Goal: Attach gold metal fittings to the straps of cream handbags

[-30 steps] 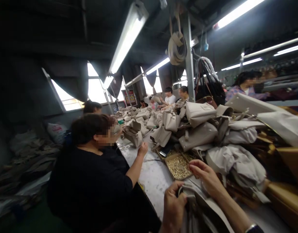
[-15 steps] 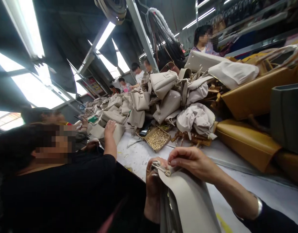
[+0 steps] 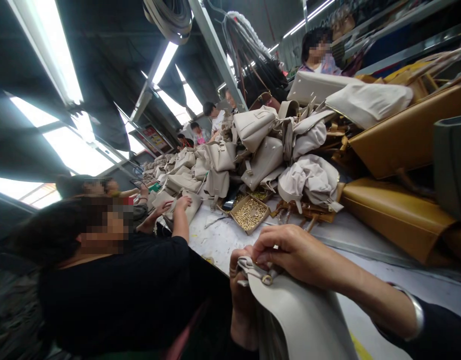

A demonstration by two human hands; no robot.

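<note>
Both hands on beige bag panel [image 3: 301, 320] at table [image 3: 365, 240] edge. Left hand [image 3: 242, 300] gripping panel from behind; right hand [image 3: 290, 252] pinching small brass ring [image 3: 267, 279] at top tab. Risk: ring slipping, lost beside tray of brass hardware [image 3: 250, 214].

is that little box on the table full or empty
Full, or nearly: the box lies open-topped on the table, and small gold-coloured pieces cover its inside up to the rim. What the pieces are is too small to tell.

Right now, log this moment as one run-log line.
left hand: grips beige bag panel edge | right hand: pinches its strap tab | tray of brass hardware: on table beyond
</note>
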